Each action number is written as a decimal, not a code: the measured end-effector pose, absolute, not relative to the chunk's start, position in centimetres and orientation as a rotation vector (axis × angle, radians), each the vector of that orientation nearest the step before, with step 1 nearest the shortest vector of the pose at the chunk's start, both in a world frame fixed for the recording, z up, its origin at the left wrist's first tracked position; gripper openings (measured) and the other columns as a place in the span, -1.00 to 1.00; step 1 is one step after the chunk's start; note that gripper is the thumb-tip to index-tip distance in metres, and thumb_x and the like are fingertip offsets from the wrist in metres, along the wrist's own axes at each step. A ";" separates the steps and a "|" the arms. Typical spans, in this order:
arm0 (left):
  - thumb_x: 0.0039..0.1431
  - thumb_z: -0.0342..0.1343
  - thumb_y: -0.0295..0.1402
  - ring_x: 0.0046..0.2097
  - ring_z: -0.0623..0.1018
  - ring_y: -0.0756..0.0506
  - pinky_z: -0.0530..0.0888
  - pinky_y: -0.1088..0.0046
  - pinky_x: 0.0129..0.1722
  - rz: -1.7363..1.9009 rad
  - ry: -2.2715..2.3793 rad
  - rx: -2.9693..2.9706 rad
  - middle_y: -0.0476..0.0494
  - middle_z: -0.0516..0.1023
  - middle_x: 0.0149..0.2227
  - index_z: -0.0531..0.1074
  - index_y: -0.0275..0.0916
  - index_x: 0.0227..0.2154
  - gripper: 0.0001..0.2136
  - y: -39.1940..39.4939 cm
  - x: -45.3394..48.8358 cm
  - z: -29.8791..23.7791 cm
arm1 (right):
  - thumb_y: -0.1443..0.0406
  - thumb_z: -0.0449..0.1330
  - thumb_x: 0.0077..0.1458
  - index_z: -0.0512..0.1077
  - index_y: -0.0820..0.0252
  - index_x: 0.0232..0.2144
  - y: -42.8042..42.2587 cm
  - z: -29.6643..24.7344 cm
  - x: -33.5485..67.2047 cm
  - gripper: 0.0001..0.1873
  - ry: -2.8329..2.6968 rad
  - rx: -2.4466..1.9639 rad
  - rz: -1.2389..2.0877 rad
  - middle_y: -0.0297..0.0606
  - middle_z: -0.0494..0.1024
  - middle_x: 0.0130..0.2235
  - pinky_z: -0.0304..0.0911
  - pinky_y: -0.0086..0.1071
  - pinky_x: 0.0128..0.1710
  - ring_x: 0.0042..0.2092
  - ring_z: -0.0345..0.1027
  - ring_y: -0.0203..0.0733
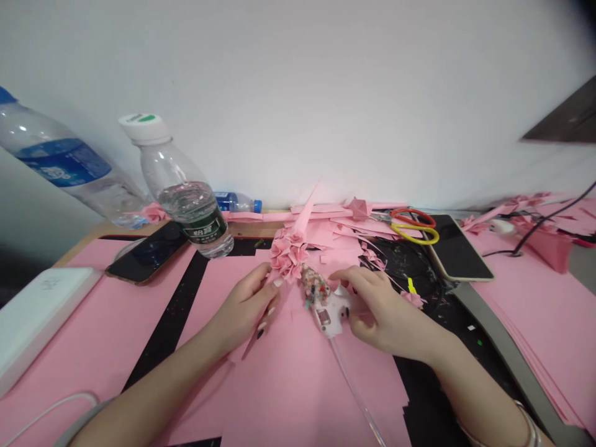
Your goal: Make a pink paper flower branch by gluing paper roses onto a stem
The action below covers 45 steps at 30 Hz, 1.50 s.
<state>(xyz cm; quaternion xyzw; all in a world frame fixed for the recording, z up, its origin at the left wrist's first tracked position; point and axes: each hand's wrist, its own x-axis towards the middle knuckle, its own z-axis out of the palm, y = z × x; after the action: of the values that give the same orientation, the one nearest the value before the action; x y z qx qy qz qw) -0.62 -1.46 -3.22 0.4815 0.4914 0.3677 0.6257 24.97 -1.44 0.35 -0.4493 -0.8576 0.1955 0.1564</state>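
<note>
My left hand [249,305] is closed around the lower end of a pink paper cone that carries a cluster of small pink paper flowers [288,253]. My right hand [372,304] grips a white glue gun [328,310], whose tip points up and left toward the base of the flowers. A clear glue stick [354,388] trails from the gun's back toward me. Both hands rest over pink paper sheets [288,372] on a black mat.
Water bottle [186,192] stands at back left, next to a dark phone [148,253]; a second bottle [60,164] leans further left. White box [32,316] at left edge. Scissors [414,225] and another phone [459,248] lie at back right among pink scraps [344,217].
</note>
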 end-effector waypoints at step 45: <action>0.31 -0.07 -0.35 -0.03 0.54 -0.17 0.44 0.35 0.00 0.552 1.137 1.790 -0.13 0.59 -0.02 0.38 -0.18 0.17 -0.60 -1.6 -0.9 0.4 | 0.19 0.27 0.02 0.33 0.18 -0.57 0.1 0.7 27.3 -0.73 -1.776 -1.375 0.934 -0.41 0.30 -0.65 0.00 -0.43 -0.62 -0.60 0.09 -0.33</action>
<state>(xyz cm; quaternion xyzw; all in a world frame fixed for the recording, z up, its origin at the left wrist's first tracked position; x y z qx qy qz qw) -0.89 -1.62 0.44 0.7265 0.4614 0.2239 0.4574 27.32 0.12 0.67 -0.5301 -0.6846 0.3603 0.3473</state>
